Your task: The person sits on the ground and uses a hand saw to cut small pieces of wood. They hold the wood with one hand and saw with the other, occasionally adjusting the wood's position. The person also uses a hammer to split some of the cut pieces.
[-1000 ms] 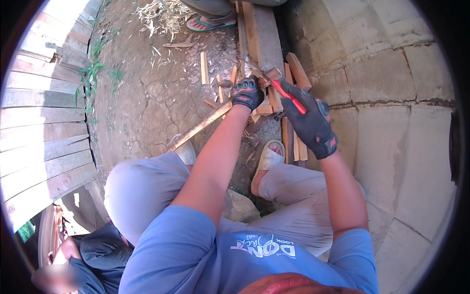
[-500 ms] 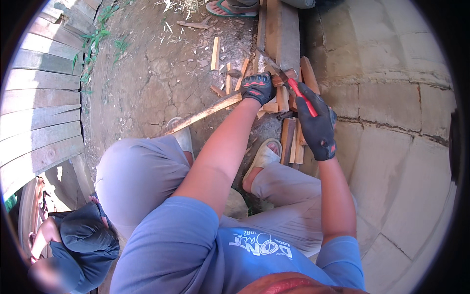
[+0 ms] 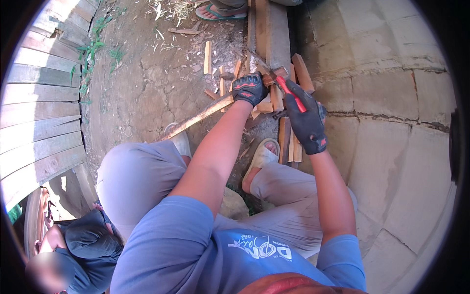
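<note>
My left hand, in a black glove with red marks, is closed over a long wooden batten. The batten slants from beside my left foot up to the timber pieces, and its reddish far end sticks out past the hand. My right hand, also gloved, is wrapped round the red handle of a bladed tool. Its thin dark blade points away to the upper left and lies across the batten's end. Whether it is a saw or a knife I cannot tell.
Cut wood pieces lie around the hands, with a long timber beam beyond. Another person's sandalled foot rests at the far end. A concrete wall rises on the right; a plank fence and a seated person are on the left.
The whole view has shifted slightly. My right hand and the bladed tool have moved a little forward and left, while my left hand keeps its grip on the batten.
</note>
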A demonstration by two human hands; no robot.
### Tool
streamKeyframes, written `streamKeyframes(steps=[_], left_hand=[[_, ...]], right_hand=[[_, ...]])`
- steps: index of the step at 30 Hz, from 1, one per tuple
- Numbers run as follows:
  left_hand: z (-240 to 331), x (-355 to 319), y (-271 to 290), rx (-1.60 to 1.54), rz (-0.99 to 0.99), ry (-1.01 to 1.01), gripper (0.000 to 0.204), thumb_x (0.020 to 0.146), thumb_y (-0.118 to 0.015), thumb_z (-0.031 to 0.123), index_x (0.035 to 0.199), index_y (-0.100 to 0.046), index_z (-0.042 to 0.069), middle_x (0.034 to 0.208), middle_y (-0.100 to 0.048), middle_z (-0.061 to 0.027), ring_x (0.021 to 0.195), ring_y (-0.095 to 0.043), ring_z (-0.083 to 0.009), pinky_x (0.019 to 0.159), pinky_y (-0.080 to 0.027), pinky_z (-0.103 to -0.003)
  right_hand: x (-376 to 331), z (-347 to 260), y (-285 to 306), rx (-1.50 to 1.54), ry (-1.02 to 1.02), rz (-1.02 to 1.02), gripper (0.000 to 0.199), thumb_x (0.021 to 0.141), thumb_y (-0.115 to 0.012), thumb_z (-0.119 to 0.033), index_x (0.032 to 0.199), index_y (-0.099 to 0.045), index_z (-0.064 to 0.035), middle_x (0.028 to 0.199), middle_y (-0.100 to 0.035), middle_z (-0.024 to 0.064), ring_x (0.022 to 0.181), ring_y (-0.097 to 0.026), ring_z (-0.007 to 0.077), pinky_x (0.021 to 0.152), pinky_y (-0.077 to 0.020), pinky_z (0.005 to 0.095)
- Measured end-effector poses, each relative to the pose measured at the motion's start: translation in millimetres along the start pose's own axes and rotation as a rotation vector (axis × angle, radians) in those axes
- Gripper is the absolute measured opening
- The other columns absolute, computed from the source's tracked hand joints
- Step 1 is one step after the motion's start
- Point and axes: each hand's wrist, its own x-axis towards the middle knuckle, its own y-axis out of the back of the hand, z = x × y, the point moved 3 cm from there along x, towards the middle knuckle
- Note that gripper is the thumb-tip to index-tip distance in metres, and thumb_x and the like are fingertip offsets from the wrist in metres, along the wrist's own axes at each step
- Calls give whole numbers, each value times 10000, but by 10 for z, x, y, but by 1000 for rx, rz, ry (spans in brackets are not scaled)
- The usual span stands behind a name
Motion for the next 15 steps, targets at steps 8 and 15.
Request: streamKeyframes(steps=[8,15], left_hand=[[54,0,32,-2,-84,28,438,861,-744,454,1132,-758,110,1108,-790,-210,1053,-768,-392,917,-594,-514],[36,-3,19,53,-84,3,475,887,-717,499,1127,-746,90,1126,-782,-225,1088,-753,-421,931,-588,-531]], right_hand=[[-30,103,-12,12,107,52,329,1043,-656,-243,1324,-742,-95,1198,-772,219,1080,-752,397,913,-591,461],[-96,286,17,169,74,51,317,1043,-655,-254,1303,-757,-105,1187,-777,198,1057,-753,384,902,-589,460]])
